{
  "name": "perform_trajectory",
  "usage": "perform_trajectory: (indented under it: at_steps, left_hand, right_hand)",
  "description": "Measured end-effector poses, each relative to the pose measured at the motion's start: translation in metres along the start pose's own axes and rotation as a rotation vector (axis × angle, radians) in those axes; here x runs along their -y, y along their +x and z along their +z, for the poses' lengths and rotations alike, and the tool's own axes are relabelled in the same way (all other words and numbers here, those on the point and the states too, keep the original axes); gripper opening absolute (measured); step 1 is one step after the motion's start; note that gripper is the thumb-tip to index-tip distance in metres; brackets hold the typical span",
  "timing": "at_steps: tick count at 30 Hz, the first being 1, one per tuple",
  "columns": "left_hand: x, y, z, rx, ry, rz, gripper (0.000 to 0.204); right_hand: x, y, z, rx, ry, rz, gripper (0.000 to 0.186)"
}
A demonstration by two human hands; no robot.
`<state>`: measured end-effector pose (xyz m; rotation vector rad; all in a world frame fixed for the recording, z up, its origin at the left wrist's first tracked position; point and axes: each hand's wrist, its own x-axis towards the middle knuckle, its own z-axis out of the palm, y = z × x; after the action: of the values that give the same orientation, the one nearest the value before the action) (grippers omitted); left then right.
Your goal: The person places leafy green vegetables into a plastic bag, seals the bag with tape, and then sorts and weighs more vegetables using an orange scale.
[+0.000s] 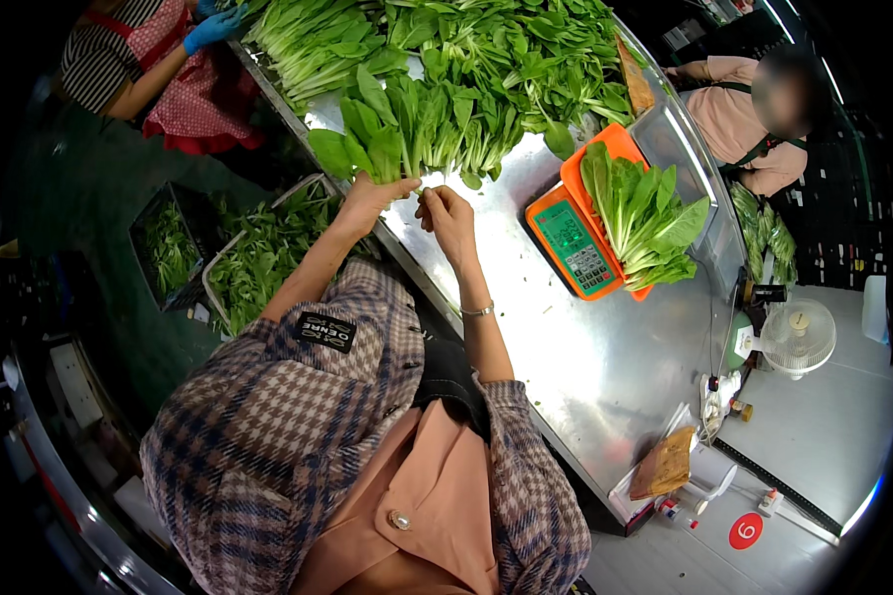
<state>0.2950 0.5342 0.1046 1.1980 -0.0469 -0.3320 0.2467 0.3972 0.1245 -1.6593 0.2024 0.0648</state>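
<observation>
At the near edge of the metal table (575,347), my left hand (372,201) is closed around the stem ends of a bunch of leafy greens (372,129), whose broad leaves point away from me. Just to its right, my right hand (448,220) has its fingers curled in a pinch by the cut stem ends. Whatever lies between those fingertips is too small to make out. A large heap of the same greens (476,59) covers the far part of the table. On the right, an orange digital scale (573,243) carries another leafy bunch (643,213).
Beside the table at left stand a basket of greens (268,253) and a dark crate (174,248). A person with a blue glove (213,30) works at far left; another person (729,119) is at far right. A fan (798,337) and a brown pad (665,463) are at right.
</observation>
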Motion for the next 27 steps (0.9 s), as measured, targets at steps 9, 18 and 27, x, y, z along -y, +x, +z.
perform_trajectory:
  at_steps: [9,18,27]
  left_hand:
    - [-0.007,-0.003,0.011,0.001,-0.128,0.006,0.021]
    - [-0.009,0.003,0.016,-0.104,-0.64,-0.119,0.016]
    - [-0.019,0.02,-0.052,-0.221,-0.577,-0.089,0.025]
  right_hand:
    - [0.002,0.002,0.015,0.006,0.3,0.074,0.033]
    - [0.001,0.005,0.024,0.053,0.694,0.071,0.028]
    - [-0.003,0.0,0.021,0.455,-0.86,-0.007,0.044]
